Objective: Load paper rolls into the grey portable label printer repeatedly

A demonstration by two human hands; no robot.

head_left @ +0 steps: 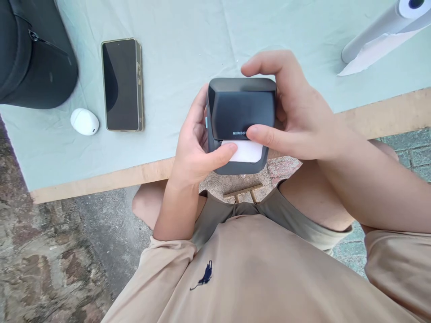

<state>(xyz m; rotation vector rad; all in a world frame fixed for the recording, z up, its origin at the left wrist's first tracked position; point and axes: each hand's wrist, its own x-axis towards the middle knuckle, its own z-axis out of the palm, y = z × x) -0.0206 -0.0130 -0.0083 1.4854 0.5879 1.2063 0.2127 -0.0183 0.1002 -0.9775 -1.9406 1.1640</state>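
A dark label printer [245, 110] marked NIIMBOT is held up over the table's front edge, its face turned toward me. From its slot sticks out a white label [247, 151] with rounded corners. My left hand [202, 143] wraps the printer's left side, its thumb lying on the label's left part. My right hand [292, 107] grips the opposite side, with the thumb on the lower front by the lettering and the index finger raised above the top right corner. The fingers behind the printer are hidden.
On the pale green tablecloth [175, 58] lie a phone [121, 85] and a white rounded case [84, 121]. A black zippered bag [37, 58] stands at the left. A paper roll [373, 38] with a loose edge lies at the right. The table's wooden edge [107, 181] runs before my knees.
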